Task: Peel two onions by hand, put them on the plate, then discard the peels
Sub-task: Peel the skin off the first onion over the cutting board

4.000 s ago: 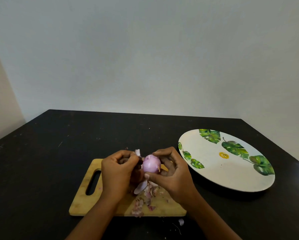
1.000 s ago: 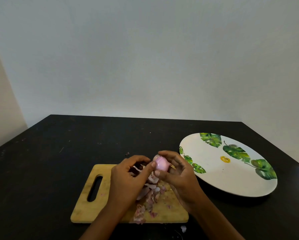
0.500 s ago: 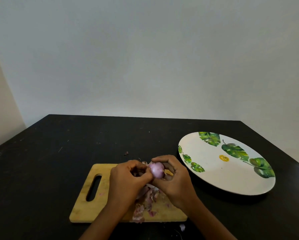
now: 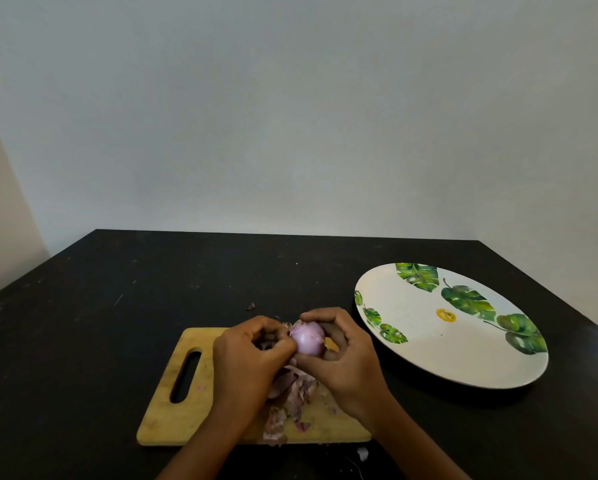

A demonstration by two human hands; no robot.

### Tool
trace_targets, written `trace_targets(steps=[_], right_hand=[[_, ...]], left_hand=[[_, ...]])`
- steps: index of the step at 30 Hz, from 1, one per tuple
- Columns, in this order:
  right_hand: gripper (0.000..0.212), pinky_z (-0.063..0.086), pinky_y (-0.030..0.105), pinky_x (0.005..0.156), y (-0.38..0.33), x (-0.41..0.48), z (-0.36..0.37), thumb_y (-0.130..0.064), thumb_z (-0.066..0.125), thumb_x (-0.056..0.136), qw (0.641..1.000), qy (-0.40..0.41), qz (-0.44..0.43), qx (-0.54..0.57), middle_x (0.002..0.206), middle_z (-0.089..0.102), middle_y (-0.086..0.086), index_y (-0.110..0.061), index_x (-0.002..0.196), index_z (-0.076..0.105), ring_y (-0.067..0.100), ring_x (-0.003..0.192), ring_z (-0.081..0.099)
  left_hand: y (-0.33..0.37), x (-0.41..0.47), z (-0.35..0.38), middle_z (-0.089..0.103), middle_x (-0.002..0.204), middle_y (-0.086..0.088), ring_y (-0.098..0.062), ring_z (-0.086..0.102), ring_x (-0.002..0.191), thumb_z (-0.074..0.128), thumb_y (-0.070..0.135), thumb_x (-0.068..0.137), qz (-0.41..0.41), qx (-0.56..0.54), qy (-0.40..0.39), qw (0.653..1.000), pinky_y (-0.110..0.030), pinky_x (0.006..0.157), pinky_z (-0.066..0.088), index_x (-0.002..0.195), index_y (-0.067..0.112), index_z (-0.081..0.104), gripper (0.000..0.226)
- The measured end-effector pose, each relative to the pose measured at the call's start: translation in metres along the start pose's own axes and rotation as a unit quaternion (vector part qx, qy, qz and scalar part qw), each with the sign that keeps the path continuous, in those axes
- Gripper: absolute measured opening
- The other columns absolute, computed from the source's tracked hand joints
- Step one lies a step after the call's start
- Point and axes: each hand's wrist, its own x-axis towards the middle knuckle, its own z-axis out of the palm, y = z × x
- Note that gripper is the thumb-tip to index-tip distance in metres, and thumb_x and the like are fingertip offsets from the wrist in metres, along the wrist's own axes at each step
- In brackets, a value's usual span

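Pale grey wall fills the upper half of my view, and a black counter [image 4: 83, 341] spreads across the lower half. Both hands meet just below the middle of the frame, above a wooden cutting board [image 4: 173, 410]. The right hand [image 4: 346, 362] is curled around the onion [image 4: 307, 337], its forefinger arching over the top and its thumb pressed along the underside, so I read it as clamped on the bulb. The left hand [image 4: 245, 358] is closed in a pinch, thumb and fingertips together against the onion's left side; I cannot tell whether a strip of skin sits between them. Both forearms rise from the bottom edge of the frame and converge, wrists bent inward.

The onion looks smooth, pale purple and glossy, mostly bare. Loose peels [image 4: 290, 393] lie heaped on the board beneath the hands, trailing toward its near edge. One small scrap [image 4: 251, 306] sits on the counter beyond the board. A white plate [image 4: 429, 358] with green leaf prints rests at right of the frame, apart from the board.
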Motion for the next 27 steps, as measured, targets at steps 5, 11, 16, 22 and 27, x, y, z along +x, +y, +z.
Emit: trace_targets(steps=[5,11,16,22,27], right_hand=[[0.047,0.057,0.030,0.083,-0.006,0.003,-0.003,-0.001,0.084,0.066,0.994,0.006,0.039,0.101,0.104,0.070,-0.005,-0.018,0.105,0.065,0.018,0.103,0.067],[0.051,0.057,0.038,0.083,-0.008,0.006,-0.009,-0.007,0.079,0.061,0.964,0.024,0.108,0.242,0.104,0.071,-0.004,-0.016,0.110,0.065,0.026,0.106,0.067],[0.053,0.056,0.043,0.089,-0.007,0.007,-0.007,-0.018,0.084,0.060,0.984,0.026,0.091,0.149,0.106,0.071,-0.007,-0.020,0.110,0.065,0.023,0.107,0.066],[0.047,0.056,0.030,0.088,-0.003,0.006,-0.008,-0.010,0.083,0.065,0.997,0.007,0.046,0.054,0.107,0.070,-0.010,-0.019,0.107,0.064,0.015,0.106,0.065],[0.047,0.056,0.027,0.085,0.000,0.005,-0.008,-0.007,0.085,0.065,0.997,0.012,0.050,0.053,0.103,0.072,-0.007,-0.020,0.105,0.065,0.016,0.104,0.066]], left_hand=[[0.002,0.005,-0.003,0.067,0.066,0.007,-0.007,0.063,0.063,0.066,0.003,0.074,-0.045,-0.047,0.020,0.998,-0.017,0.055,0.051,0.066,0.019,0.069,0.018],[-0.002,0.006,-0.003,0.065,0.060,0.002,-0.007,0.062,0.063,0.062,0.010,0.082,-0.042,-0.025,0.042,0.998,-0.019,0.054,0.051,0.065,0.019,0.066,0.020],[0.005,0.003,-0.002,0.067,0.065,0.011,-0.007,0.063,0.062,0.067,0.029,0.080,-0.013,-0.054,0.025,0.998,-0.015,0.053,0.048,0.067,0.023,0.069,0.015],[0.009,0.006,-0.005,0.071,0.076,0.005,-0.007,0.066,0.073,0.074,0.019,0.073,-0.065,-0.132,-0.064,0.987,-0.015,0.061,0.052,0.077,0.016,0.072,0.005],[0.009,0.007,-0.008,0.072,0.074,-0.002,-0.015,0.068,0.072,0.071,0.015,0.077,-0.122,-0.185,-0.083,0.972,-0.027,0.063,0.056,0.077,0.014,0.074,0.003]])
